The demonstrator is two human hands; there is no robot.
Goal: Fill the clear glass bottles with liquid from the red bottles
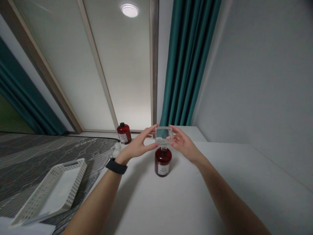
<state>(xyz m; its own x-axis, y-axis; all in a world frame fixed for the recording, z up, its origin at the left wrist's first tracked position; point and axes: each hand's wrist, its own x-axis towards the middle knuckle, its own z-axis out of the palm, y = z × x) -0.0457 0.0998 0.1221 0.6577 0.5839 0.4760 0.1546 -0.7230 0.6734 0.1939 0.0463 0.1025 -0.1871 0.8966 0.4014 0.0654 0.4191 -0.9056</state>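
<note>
Between my two hands is a clear, see-through container, held up just above a dark red bottle. My left hand, with a black band at the wrist, grips its left side with thumb and fingers. On the opposite side, my right hand has its fingertips on the container. Directly below stands the dark red bottle with a white label, upright on the white table. Its neck shows under the container's bottom edge; whether the two touch, I cannot tell.
A second red bottle with a black cap stands farther back on the left. Beside my left wrist is a clear object, partly hidden. A white perforated basket sits at the lower left. Teal curtains hang behind the table.
</note>
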